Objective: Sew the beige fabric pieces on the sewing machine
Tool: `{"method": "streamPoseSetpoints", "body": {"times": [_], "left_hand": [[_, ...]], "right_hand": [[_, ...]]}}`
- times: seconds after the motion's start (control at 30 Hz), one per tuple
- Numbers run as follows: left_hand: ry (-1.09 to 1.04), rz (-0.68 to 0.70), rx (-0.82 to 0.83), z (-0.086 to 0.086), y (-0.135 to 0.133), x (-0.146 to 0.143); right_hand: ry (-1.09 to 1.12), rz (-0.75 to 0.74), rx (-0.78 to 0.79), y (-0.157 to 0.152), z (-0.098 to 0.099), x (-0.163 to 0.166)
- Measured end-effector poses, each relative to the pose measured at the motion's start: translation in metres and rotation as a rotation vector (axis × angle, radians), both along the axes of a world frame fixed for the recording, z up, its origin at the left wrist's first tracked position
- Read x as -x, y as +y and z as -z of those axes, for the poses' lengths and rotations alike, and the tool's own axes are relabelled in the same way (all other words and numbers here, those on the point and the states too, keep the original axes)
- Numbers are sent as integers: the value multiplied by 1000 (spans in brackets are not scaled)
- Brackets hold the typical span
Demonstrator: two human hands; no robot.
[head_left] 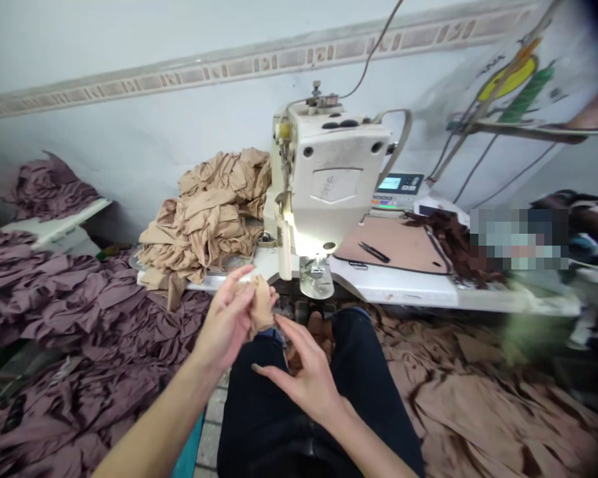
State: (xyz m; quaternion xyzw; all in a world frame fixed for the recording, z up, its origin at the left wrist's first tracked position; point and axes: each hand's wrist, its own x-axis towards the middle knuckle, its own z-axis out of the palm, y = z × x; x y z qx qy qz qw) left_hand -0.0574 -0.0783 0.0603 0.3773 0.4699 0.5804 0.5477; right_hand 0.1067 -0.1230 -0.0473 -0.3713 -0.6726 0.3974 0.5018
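A small crumpled piece of tan fabric (262, 304) is pinched in my left hand (232, 312), above my lap. Just right of it is my right hand (303, 365), thumb and fingers spread apart, its fingertips close to the fabric's lower edge; whether they touch it I cannot tell. Beyond both hands stands a white sewing machine (333, 166), its lamp lit over the needle area and a clear guard (316, 277) at the front. To the machine's left a heap of tan fabric (204, 219) rests on the table, partly hanging over its edge.
Thread snips (373, 251) lie on a pink mat (403, 242) beside a control panel (397, 186). Dark brown strips (453, 245) lie at the table's right. Mauve fabric (99, 312) is piled at left, brown fabric (478, 385) at lower right. A thread stand (518, 129) rises behind.
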Motion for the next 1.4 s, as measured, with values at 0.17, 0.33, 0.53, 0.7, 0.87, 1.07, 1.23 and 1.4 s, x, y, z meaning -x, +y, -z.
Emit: {"method": "streamPoseSetpoints", "body": {"times": [0.17, 0.33, 0.53, 0.7, 0.87, 1.07, 1.23, 1.4], "left_hand": [[-41, 26, 62, 54, -10, -19], [427, 201, -84, 94, -9, -6], [856, 567, -208, 105, -18, -6], [532, 794, -92, 108, -24, -19], [356, 769, 99, 108, -26, -21], [386, 619, -82, 86, -14, -16], [690, 507, -416, 82, -1, -8], [786, 396, -594, 79, 4, -11]], "right_hand": [[-69, 32, 92, 13, 14, 0], [-176, 55, 216, 19, 8, -51], [-326, -190, 211, 37, -4, -107], [-338, -493, 403, 40, -1, -120], [-195, -478, 569, 40, -3, -124], [53, -211, 646, 41, -9, -111], [29, -3, 511, 30, -30, -100], [-194, 222, -13, 21, -59, -97]]}}
